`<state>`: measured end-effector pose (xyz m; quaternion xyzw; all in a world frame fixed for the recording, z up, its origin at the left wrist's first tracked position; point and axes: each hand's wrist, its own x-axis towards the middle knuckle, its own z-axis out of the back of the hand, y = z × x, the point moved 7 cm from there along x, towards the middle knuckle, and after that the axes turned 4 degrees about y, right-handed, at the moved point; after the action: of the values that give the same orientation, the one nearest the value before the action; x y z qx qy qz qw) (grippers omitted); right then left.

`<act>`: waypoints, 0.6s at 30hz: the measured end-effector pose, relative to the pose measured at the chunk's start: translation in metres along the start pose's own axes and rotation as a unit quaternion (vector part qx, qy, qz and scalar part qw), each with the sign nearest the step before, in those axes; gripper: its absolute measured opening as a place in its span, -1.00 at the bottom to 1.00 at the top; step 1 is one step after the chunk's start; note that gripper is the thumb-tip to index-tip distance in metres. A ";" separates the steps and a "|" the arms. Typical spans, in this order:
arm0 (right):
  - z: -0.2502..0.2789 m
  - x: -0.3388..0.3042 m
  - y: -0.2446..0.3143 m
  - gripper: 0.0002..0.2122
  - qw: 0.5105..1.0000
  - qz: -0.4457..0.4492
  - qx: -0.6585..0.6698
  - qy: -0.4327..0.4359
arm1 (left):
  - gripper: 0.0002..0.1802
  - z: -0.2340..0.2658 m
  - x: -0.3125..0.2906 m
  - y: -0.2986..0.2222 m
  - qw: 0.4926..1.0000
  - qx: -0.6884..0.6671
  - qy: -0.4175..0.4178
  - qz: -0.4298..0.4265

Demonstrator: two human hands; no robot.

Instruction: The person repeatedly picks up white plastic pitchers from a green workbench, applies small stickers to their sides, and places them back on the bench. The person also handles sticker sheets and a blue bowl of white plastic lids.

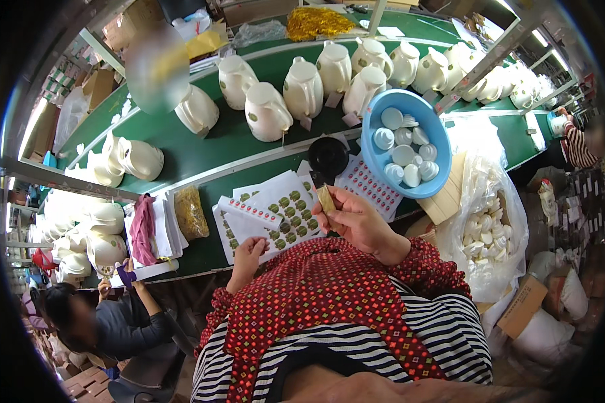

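Observation:
My right hand (361,220) is raised over the near edge of the green bench, its fingers closed on a small flat gold-coloured piece (326,200). My left hand (249,258) is held lower, near my lap, with the fingertips pinched together; whether anything is between them is too small to see. Sheets of round green stickers (290,209) lie under and beyond the hands. Across them rests a white strip of red stickers (252,212). A sheet of small red stickers (376,187) lies to the right, beside a black bowl (328,156).
A blue basin (368,144) holds white lids. Several cream jugs (267,113) stand along the green belt (181,161). At right hangs a clear bag of white parts (484,248). A pink cloth (143,230) and a gold-filled packet (191,213) lie left, near a co-worker (124,322).

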<state>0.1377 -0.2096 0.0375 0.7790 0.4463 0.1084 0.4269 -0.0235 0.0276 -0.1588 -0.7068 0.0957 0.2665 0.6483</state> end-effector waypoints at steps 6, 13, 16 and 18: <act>-0.004 0.037 -0.052 -0.77 0.990 -0.048 0.042 -0.127 | -0.67 0.065 0.041 0.056 0.996 0.081 0.010 0.039; 0.074 0.049 -0.148 -0.80 0.963 -0.092 -0.103 -0.230 | -0.42 0.129 0.091 0.068 0.955 0.274 -0.115 0.003; 0.100 0.061 -0.179 -0.79 0.922 -0.146 -0.287 -0.217 | -0.14 0.135 0.106 0.038 0.925 0.303 -0.221 -0.056; 0.115 0.071 -0.198 -0.78 0.877 -0.160 -0.405 -0.202 | -0.05 0.131 0.121 0.018 0.929 0.271 -0.248 -0.045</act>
<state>0.1228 -0.1724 -0.1990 0.4606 0.3858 0.0500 0.7978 0.0364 0.1769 -0.2369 -0.4194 -0.0315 0.3678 0.8294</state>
